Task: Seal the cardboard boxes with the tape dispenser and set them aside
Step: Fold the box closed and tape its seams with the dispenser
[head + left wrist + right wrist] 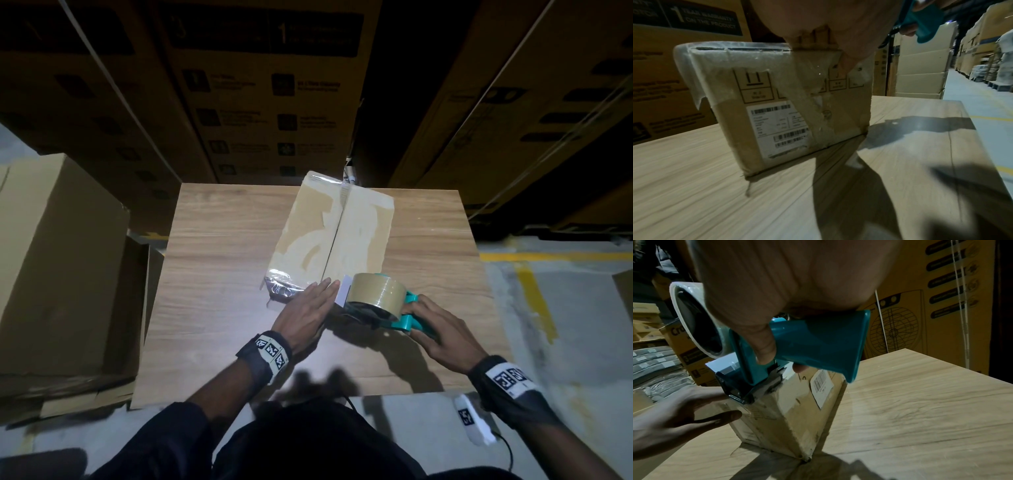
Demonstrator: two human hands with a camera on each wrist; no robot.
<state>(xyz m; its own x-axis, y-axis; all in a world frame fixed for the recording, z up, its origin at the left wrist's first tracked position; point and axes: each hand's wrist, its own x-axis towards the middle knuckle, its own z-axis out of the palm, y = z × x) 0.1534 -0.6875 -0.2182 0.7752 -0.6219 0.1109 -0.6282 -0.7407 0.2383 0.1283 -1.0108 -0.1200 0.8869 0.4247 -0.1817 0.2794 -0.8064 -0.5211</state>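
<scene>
A small cardboard box [337,233] [793,104] [789,415] with old tape on its top stands on the wooden table [219,274]. My left hand [308,308] [680,415] lies flat with straight fingers against the near top edge of the box. My right hand [442,339] grips the teal handle of the tape dispenser [376,301] [818,344], which carries a brown tape roll. The dispenser's blade end presses on the near top corner of the box, right beside my left fingertips.
Tall printed cartons [267,96] rise behind the table. A large plain carton [58,260] and flattened cardboard sit on the floor to the left. Yellow floor lines [534,298] run on the right. In the left wrist view an aisle [970,91] with stacked boxes stretches away.
</scene>
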